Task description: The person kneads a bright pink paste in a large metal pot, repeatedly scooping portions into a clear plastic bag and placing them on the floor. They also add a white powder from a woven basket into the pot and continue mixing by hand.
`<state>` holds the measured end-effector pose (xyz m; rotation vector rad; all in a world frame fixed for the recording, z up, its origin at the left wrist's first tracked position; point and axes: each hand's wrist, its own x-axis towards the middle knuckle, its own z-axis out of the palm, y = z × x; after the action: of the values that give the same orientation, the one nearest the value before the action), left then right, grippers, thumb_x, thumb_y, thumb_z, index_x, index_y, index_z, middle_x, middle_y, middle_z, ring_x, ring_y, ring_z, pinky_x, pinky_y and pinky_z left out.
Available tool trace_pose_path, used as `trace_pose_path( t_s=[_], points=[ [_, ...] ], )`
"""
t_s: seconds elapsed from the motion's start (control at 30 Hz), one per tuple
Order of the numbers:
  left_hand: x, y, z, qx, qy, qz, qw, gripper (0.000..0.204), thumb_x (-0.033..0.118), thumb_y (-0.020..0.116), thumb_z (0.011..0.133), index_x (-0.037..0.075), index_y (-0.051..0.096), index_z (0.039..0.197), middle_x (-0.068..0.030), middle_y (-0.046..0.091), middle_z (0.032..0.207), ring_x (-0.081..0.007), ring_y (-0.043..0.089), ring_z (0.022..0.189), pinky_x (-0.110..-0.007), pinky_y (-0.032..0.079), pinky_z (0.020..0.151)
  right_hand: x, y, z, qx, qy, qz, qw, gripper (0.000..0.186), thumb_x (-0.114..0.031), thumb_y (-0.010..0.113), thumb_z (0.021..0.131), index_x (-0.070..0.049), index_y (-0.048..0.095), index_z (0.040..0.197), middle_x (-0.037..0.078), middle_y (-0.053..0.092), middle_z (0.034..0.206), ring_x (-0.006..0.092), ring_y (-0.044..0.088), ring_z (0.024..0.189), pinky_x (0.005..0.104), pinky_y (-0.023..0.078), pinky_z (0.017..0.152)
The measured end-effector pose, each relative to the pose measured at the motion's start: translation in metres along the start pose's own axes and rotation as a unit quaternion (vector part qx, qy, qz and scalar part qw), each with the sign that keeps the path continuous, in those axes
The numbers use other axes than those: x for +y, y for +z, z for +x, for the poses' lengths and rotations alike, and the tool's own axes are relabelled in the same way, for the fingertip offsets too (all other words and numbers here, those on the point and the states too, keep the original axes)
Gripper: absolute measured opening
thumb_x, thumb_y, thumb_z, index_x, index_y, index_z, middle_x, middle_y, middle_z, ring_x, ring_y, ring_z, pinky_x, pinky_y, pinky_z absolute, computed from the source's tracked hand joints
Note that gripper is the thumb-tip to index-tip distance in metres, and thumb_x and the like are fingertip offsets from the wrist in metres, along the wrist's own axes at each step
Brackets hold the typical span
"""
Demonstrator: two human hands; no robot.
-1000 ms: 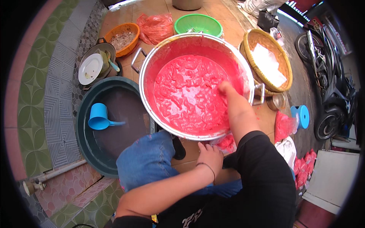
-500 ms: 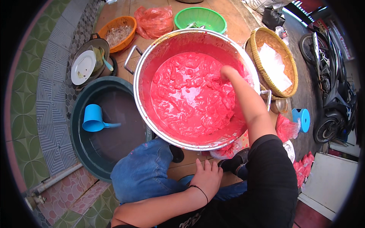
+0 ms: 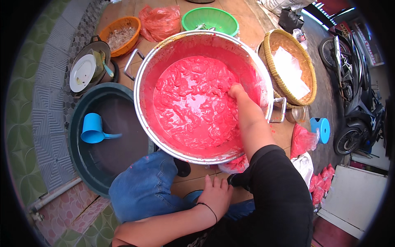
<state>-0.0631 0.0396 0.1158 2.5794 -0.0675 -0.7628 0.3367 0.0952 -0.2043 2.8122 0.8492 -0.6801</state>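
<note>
A big metal pot (image 3: 139, 111) with side handles stands before me. Thick, wet, glossy bright pink-red paste (image 3: 193, 103) lies in it, lumpy on top and smeared up the wall. My right hand (image 3: 236, 89) is sunk in this paste near the pot's right side. Only the wrist area shows clearly; the fingers are buried, so their grip cannot be seen. Below the pot, my left hand (image 3: 217, 194) rests by my bent leg with its fingers stretched out and holding nothing. A dark band circles that wrist.
Left of the pot, a dark green tub (image 3: 76, 144) holds murky water and a blue dipper (image 3: 92, 127). Beyond are a white plate (image 3: 82, 74), an orange basin (image 3: 135, 41), a red plastic bag (image 3: 160, 22) and a green basin (image 3: 210, 16). Woven baskets (image 3: 269, 61) and a motorcycle (image 3: 358, 94) stand right.
My right hand has moved slightly toward me within the paste. The whole view has shifted a little, so everything sits farther left. My left hand keeps its place by my leg.
</note>
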Motion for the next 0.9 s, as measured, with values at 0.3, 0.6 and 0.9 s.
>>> trace_pose_path(
  t_s=[0.3,0.6,0.9],
  points=[
    [0.01,-0.003,0.002,0.016,0.012,0.092,0.996,0.039,0.017,0.043,0.086,0.006,0.049,0.123,-0.0167,0.049,0.121,-0.0332,0.046,0.111,-0.055,0.029,0.096,0.089,-0.098,-0.04,0.042,-0.095,0.16,0.982,0.035,-0.031,0.068,0.073,-0.007,0.064,0.098,0.012,0.065,0.092,0.0203,0.062,0.084,0.0321,0.047,0.075],
    [0.031,0.025,-0.006,-0.061,0.04,0.068,0.995,0.034,0.024,0.049,0.084,0.008,0.056,0.113,-0.0135,0.056,0.113,-0.0308,0.053,0.103,-0.052,0.034,0.091,0.037,-0.178,-0.185,-0.029,-0.178,0.619,0.765,0.029,-0.01,0.069,0.076,0.0,0.058,0.101,0.006,0.064,0.089,0.0122,0.06,0.07,0.022,0.048,0.061],
    [0.029,0.023,0.046,-0.221,-0.012,0.137,0.966,0.053,0.046,0.069,0.072,0.009,0.063,0.109,-0.0087,0.061,0.113,-0.0256,0.058,0.103,-0.052,0.044,0.082,0.046,-0.211,-0.327,-0.046,-0.219,0.679,0.699,0.02,-0.004,0.063,0.079,0.0,0.057,0.097,0.007,0.064,0.087,0.0138,0.063,0.077,0.0244,0.052,0.064]
  ],
)
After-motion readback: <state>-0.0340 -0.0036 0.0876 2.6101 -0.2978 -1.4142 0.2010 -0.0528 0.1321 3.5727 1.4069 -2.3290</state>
